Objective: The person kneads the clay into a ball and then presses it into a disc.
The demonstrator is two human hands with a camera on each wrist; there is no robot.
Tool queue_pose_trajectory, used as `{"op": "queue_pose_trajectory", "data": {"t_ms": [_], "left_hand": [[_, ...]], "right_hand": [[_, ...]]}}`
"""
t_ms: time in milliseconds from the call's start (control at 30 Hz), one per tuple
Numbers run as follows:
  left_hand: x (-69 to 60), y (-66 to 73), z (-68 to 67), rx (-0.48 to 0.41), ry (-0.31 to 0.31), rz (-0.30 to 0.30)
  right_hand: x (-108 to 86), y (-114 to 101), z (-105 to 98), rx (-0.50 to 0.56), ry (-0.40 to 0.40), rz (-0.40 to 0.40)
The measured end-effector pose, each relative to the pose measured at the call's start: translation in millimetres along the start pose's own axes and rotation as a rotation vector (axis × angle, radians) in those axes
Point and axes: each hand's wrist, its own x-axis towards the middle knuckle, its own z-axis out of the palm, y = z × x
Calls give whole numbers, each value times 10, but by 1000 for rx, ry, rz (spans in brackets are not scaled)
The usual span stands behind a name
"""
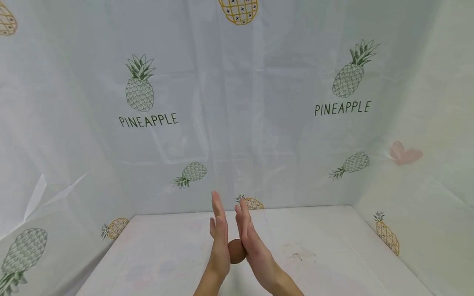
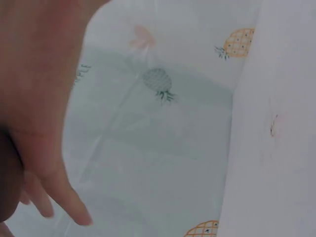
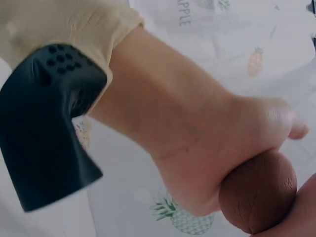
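Note:
A brown ball (image 1: 237,251), like modelling clay with fine cracks on its surface, sits between the two palms. My left hand (image 1: 220,244) presses it from one side, fingers straight and pointing up and away. From the other side my right hand (image 1: 256,248) bears on it near the heel of the palm, its fingers also extended. In the right wrist view the ball (image 3: 258,192) shows large, touched by skin on both sides. Only a dark part of the ball (image 2: 9,177) appears at the edge of the left wrist view.
Below the hands lies a white table surface (image 1: 166,246) with faint coloured stains and a small brownish mark (image 1: 297,256). Pineapple-printed sheeting (image 1: 237,123) encloses the back and sides. A black wrist device (image 3: 49,128) sits by a beige sleeve (image 3: 84,24).

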Motion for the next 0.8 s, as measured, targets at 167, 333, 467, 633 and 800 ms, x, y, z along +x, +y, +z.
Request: {"op": "queue_pose_trajectory", "data": {"t_ms": [167,333,467,633,800], "left_hand": [[-3,-65,34,4,0,-36],[-65,-81,168,-27,-66,-68],[-139,-29,293,-60,-148,-86],[-229,119,389,-89,-230,-104],[-254,243,388,-113,-223,-102]], "right_hand": [[-22,-38,28,0,36,-102],[-15,-43,-51,-25,90,-222],[-26,-71,-156,-92,154,-272],[-36,-67,-289,-112,223,-284],[4,0,-339,-56,198,-222]]}}
